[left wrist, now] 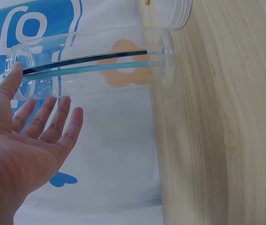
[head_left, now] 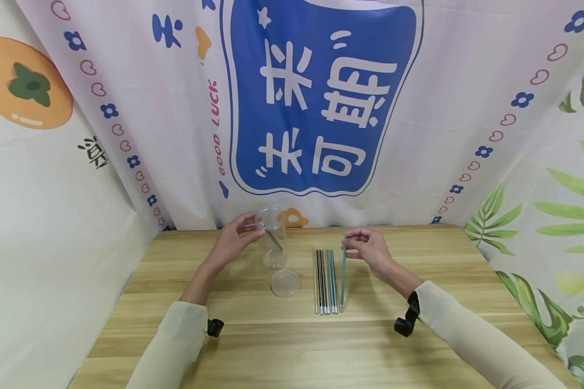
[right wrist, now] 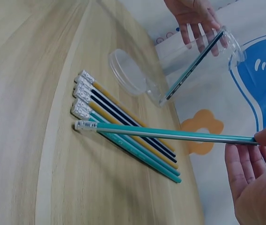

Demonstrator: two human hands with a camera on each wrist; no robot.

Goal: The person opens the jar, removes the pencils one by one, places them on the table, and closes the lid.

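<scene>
My left hand (head_left: 236, 240) holds a clear plastic jar (left wrist: 90, 86) near its open top, thumb at the rim and fingers along the side. The jar stands upright on the table. Inside it lean a black pencil (left wrist: 90, 59) and a teal pencil (left wrist: 90, 70). With thumb and fingertips, my right hand (head_left: 370, 249) pinches another teal pencil (right wrist: 170, 134) near its far, eraserless end. This pencil slants up, its eraser end low by the wooden table. Just left of it lies a row of several pencils (head_left: 325, 281) in teal, black and yellowish colours, erasers toward me.
A round clear lid (head_left: 285, 283) lies on the wooden table (head_left: 272, 346) in front of the jar, left of the pencil row. Printed cloth (head_left: 190, 135) hangs right behind the table's back edge, with more at both sides.
</scene>
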